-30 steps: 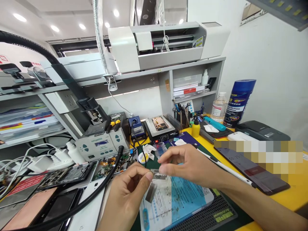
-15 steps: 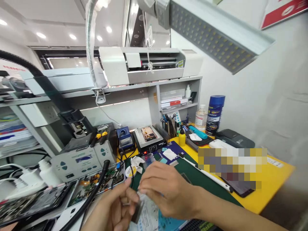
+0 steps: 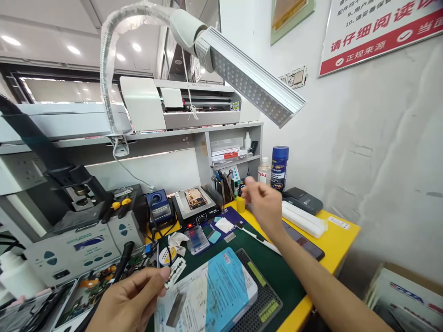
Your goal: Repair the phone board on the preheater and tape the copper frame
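My left hand (image 3: 134, 295) pinches a thin double-edged razor blade (image 3: 176, 271) between thumb and fingertips, at lower left. Beneath and right of it lies a blue-and-white box (image 3: 226, 288) with dark smudges. A flat grey metal strip (image 3: 176, 310) rests on top of that box. Further out, my right hand (image 3: 265, 203) is raised with its fingers curled inward. Its fingertips overlap a small yellow bottle (image 3: 240, 204) in view; whether they touch it, or hold anything, I cannot make out.
A dark perforated mat (image 3: 272, 295) lies under the box. Behind stand a heating plate (image 3: 188, 216) with a circuit board (image 3: 196, 198), and a blue soldering station (image 3: 160, 213). A white-handled brush (image 3: 258, 237) lies to the right. An LED lamp (image 3: 256, 78) hangs overhead.
My right hand has left my left hand and moved up and right to near the yellow bottle. The razor blade now shows in my left hand. The view has turned right.
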Tool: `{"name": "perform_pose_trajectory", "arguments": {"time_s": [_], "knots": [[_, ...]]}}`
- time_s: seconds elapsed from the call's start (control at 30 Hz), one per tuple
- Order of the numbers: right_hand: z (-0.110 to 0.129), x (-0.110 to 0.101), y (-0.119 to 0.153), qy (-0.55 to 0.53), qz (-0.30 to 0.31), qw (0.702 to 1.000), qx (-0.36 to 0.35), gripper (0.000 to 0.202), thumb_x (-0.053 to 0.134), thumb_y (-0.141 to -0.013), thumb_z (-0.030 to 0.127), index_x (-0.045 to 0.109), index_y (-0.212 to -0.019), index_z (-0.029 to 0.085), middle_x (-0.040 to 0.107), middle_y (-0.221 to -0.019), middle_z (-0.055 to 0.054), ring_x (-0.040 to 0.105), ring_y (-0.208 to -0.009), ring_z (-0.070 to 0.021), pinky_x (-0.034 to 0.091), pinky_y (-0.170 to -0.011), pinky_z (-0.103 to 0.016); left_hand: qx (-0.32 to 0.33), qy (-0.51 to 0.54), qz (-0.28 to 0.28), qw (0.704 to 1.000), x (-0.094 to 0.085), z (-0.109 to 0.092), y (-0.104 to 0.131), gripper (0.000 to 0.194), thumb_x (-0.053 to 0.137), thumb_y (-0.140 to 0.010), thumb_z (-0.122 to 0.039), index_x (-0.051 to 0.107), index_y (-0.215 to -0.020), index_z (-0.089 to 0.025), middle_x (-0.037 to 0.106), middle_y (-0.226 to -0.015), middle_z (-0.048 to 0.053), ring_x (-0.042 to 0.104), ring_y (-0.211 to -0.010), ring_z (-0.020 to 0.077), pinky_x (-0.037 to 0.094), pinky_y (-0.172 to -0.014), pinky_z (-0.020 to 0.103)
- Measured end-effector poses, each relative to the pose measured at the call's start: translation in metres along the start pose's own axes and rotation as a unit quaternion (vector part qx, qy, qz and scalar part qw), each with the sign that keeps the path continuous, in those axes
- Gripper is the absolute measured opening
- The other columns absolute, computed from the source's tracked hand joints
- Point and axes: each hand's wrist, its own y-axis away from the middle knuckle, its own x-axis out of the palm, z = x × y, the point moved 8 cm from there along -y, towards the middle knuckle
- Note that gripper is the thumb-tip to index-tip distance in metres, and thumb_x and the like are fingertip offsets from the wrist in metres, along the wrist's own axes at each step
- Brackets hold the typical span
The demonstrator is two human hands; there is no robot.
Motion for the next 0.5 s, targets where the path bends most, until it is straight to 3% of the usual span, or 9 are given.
{"name": "perform_pose_trajectory", "arguments": {"time_s": [0.07, 0.1, 0.2, 0.3, 0.43, 0.5], "knots": [[-0.035, -0.012, -0.021, 0.023, 0.007, 0.997, 0.072, 0.027, 0.052, -0.09, 0.037, 0.064, -0.097, 0.014, 0.067, -0.082, -0.006, 0.06, -0.064, -0.0153, 0.047, -0.055, -0.026, 0.016, -0.01, -0.004, 1.0, 0.003, -0.005, 0.003, 0.055, 0.081, -0.053, -0.065, 0.062, -0.064, -0.015, 0.027, -0.044, -0.011, 0.015, -0.04, 0.0004, 0.005, -0.043, 0.019], [-0.052, -0.013, -0.028, 0.055, 0.029, 0.993, 0.104, 0.034, 0.059, -0.085, 0.034, 0.06, -0.112, 0.013, 0.067, -0.088, -0.006, 0.06, -0.064, -0.0147, 0.045, -0.052, -0.025, 0.025, -0.013, -0.007, 1.0, 0.005, -0.008, 0.006, 0.056, 0.081, -0.052, -0.066, 0.063, -0.065, -0.014, 0.031, -0.045, -0.01, 0.015, -0.041, 0.0006, 0.005, -0.044, 0.019], [-0.105, 0.002, -0.028, 0.162, 0.17, 0.946, 0.222, 0.062, 0.069, -0.073, 0.031, 0.05, -0.128, 0.009, 0.065, -0.08, -0.004, 0.055, -0.055, -0.0133, 0.039, -0.046, -0.023, 0.035, -0.041, 0.005, 0.999, 0.013, -0.015, 0.014, 0.056, 0.079, -0.055, -0.066, 0.066, -0.073, -0.015, 0.029, -0.048, -0.01, 0.015, -0.044, 0.0022, 0.005, -0.045, 0.02], [-0.131, 0.018, -0.023, 0.263, 0.25, 0.9, 0.242, 0.061, 0.074, -0.068, 0.04, 0.057, -0.117, 0.009, 0.059, -0.064, 0.0, 0.052, -0.053, -0.015, 0.035, -0.047, -0.025, 0.036, -0.083, 0.025, 0.996, 0.019, -0.018, 0.022, 0.05, 0.073, -0.066, -0.064, 0.068, -0.079, -0.017, 0.017, -0.051, -0.011, 0.012, -0.049, 0.0051, 0.006, -0.048, 0.022], [-0.135, 0.027, -0.033, 0.371, 0.238, 0.879, 0.181, 0.03, 0.074, -0.068, 0.042, 0.064, -0.077, 0.015, 0.06, -0.065, -0.004, 0.056, -0.063, -0.0184, 0.035, -0.054, -0.028, 0.043, -0.11, 0.044, 0.992, 0.02, -0.02, 0.024, 0.048, 0.068, -0.071, -0.065, 0.066, -0.076, -0.017, 0.019, -0.051, -0.01, 0.012, -0.05, 0.0065, 0.007, -0.047, 0.024], [-0.134, 0.03, -0.035, 0.377, 0.239, 0.878, 0.173, 0.027, 0.072, -0.07, 0.041, 0.061, -0.066, 0.017, 0.061, -0.066, -0.005, 0.057, -0.066, -0.0194, 0.035, -0.056, -0.029, 0.048, -0.121, 0.045, 0.99, 0.019, -0.021, 0.024, 0.046, 0.067, -0.072, -0.063, 0.066, -0.074, -0.017, 0.021, -0.051, -0.01, 0.013, -0.049, 0.0065, 0.008, -0.047, 0.024]]}}
